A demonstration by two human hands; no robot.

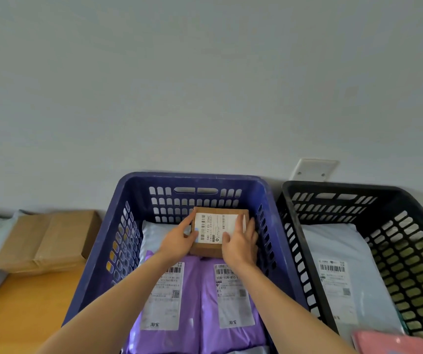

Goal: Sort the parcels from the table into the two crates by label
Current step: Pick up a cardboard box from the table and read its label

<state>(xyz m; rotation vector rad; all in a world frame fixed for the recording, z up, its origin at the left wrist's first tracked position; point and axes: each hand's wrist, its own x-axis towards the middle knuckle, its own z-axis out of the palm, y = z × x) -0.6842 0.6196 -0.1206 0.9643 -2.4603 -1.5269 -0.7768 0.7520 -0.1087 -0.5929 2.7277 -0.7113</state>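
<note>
Brown cardboard, square and small, makes up the parcel box that both hands grasp inside the blue slotted plastic crate, near the crate's far wall. The left hand curls its fingers round the box's left edge with the thumb laid on top; the right hand wraps the right edge likewise, its thumb pressing the white barcode label that covers most of the lid. Whether the box rests on the pale grey mailer bag beneath it or hangs just above cannot be told. Two purple plastic mailers, each with a white label, lie side by side at the crate's near end. Just beside it on the right stands the black slotted plastic crate, which holds a long grey-white labelled mailer and a pink parcel at its near corner. On the orange wooden table, by its far left edge, lies a flat brown carton.
</note>
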